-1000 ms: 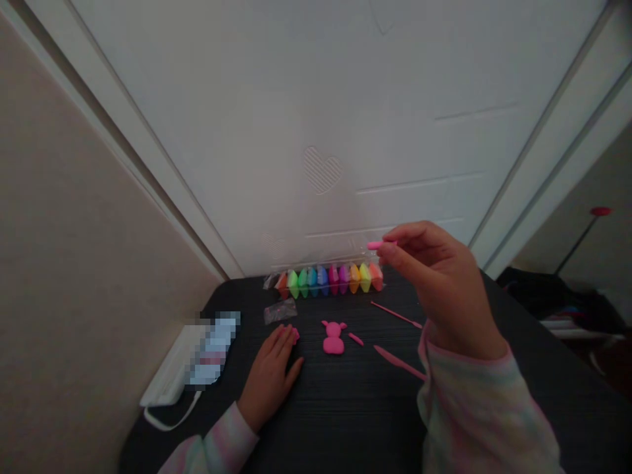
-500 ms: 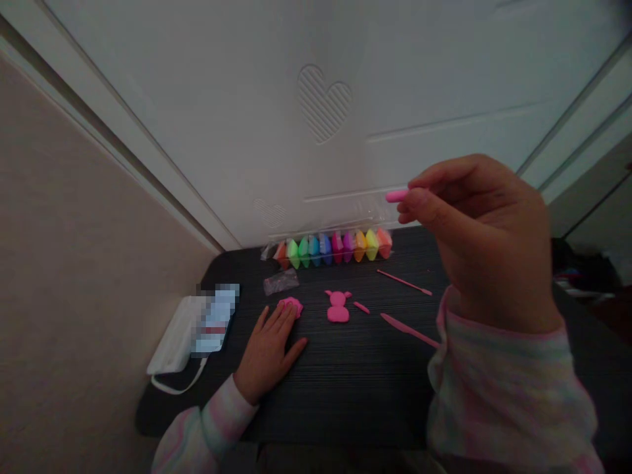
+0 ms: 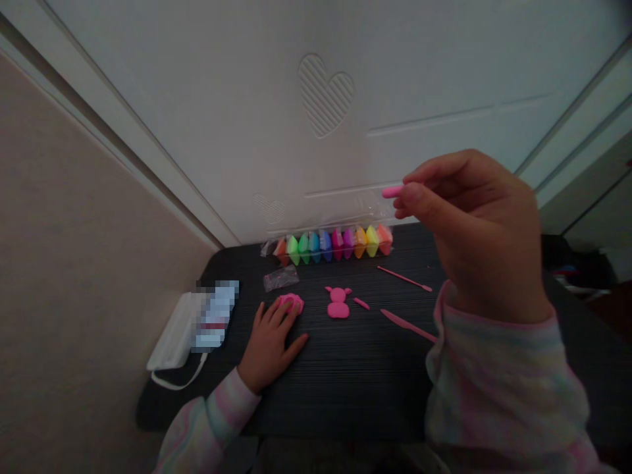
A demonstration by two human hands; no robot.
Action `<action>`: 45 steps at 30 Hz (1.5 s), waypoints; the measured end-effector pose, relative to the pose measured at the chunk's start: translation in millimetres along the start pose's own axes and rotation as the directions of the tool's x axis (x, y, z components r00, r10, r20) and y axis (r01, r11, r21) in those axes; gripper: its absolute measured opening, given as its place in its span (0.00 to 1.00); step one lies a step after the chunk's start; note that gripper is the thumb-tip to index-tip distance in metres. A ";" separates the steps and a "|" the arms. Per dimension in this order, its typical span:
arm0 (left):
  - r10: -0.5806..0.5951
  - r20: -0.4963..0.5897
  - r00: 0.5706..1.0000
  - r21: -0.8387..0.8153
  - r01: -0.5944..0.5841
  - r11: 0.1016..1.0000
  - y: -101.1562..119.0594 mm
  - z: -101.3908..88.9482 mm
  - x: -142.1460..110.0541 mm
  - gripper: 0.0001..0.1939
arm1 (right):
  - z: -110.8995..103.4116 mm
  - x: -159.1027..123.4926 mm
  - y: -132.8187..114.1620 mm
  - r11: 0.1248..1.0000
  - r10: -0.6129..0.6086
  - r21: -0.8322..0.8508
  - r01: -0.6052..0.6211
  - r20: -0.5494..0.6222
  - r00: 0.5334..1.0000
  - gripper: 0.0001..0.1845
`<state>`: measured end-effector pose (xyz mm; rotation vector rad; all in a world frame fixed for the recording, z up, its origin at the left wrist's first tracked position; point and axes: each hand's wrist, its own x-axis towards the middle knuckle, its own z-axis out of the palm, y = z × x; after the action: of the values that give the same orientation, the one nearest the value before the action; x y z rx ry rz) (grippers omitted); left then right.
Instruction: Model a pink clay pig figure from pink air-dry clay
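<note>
Between the thumb and fingers of my right hand (image 3: pixel 474 224) is a small roll of pink modelling clay (image 3: pixel 392 192), held up above the table. My left hand (image 3: pixel 271 339) lies on the table with fingers spread, its fingertips over a lump of pink clay (image 3: pixel 292 301). To the right of that hand, a flat pink clay figure (image 3: pixel 338 308) with a round head, two ears and a wider body lies on the table. A short pink clay strip (image 3: pixel 361 303) sits just beside the figure.
A thin pink modelling tool (image 3: pixel 403 278) and a pink clay knife (image 3: pixel 407 324) lie on the right. Wrapped coloured clay packs (image 3: pixel 326 247) line the back by the white door (image 3: pixel 222 118). A clear wrapper (image 3: pixel 281 278), a phone (image 3: pixel 217 316) and a white cable (image 3: pixel 185 382) are at left.
The view has tilted downward. My right hand, still pinching the clay roll, appears higher and further right than a second ago. My left fingers have shifted slightly on the pink lump.
</note>
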<state>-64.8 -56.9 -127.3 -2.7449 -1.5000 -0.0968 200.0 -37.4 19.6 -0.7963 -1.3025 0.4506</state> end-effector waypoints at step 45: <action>-0.180 0.138 0.974 -0.207 0.206 0.956 -28.7 -23.9 46.9 0.10 | 2.5 2.7 -2.4 0.997 -0.073 -0.028 0.071 -0.061 0.995 0.03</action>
<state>-64.9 -3.0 -101.2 -2.8033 -1.8976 -0.1118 197.9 -36.4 23.3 -0.7762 -1.2770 0.3496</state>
